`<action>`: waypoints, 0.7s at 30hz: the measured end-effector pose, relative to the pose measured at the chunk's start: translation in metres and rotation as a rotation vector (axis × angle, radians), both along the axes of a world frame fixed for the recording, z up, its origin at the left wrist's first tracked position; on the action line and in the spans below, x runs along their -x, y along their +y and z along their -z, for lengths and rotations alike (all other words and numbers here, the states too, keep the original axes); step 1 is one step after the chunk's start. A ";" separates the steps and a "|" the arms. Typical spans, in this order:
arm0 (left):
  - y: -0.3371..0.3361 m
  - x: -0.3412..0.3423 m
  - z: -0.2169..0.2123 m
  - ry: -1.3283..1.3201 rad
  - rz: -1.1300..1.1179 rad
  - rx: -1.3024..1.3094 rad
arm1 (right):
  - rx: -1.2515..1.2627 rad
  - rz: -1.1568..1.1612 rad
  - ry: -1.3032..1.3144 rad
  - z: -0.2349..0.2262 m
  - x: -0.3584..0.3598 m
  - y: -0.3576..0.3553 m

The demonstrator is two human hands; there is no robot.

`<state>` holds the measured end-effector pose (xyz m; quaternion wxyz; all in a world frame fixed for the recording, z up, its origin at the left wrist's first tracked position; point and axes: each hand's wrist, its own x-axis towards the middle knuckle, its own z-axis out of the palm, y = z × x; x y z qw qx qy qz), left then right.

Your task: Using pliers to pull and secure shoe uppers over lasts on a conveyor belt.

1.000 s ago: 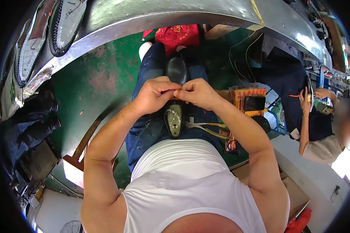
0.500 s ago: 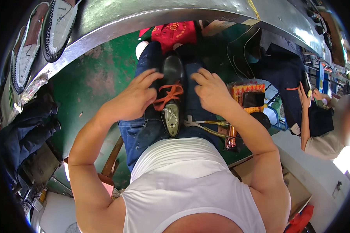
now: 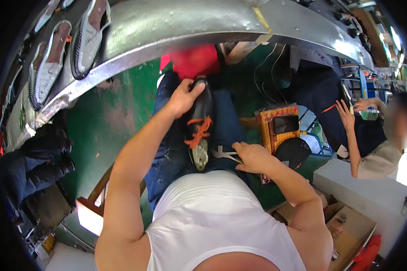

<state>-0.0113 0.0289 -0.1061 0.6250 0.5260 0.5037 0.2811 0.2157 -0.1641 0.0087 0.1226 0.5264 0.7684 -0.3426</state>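
Observation:
A black leather shoe (image 3: 201,106) with orange laces (image 3: 200,133) lies along my lap, toe pointing away from me. At its heel end shows the pale, worn top of a shoe last (image 3: 200,155). My left hand (image 3: 185,97) is closed around the toe, thumb on top. On my right thigh, beside the heel, my right hand (image 3: 254,158) is closed over the handles of metal pincers (image 3: 220,152). Their silver jaws lie close to the last, and most of the handles are hidden under my hand.
A metal bench (image 3: 181,27) curves across the far side, with several unfinished shoe uppers (image 3: 89,40) at its left. To my right, a phone (image 3: 286,123) lies on an orange-patterned package (image 3: 267,128) near a black cap (image 3: 294,152). Farther right sits a co-worker (image 3: 371,144), hands busy.
My left hand has moved from the laces out to the toe and closed on it. My right hand has come down from beside the shoe onto the pincers. The view has shifted.

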 end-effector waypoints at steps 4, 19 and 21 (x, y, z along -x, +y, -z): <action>-0.029 0.005 -0.093 -0.270 -0.068 -0.099 | 0.277 0.433 0.297 -0.003 -0.048 -0.017; -0.016 0.012 -0.005 0.129 0.162 0.228 | 0.529 1.224 1.245 0.036 -0.026 -0.034; -0.012 0.004 -0.004 0.104 0.156 0.265 | 0.546 1.171 1.277 0.041 -0.026 -0.030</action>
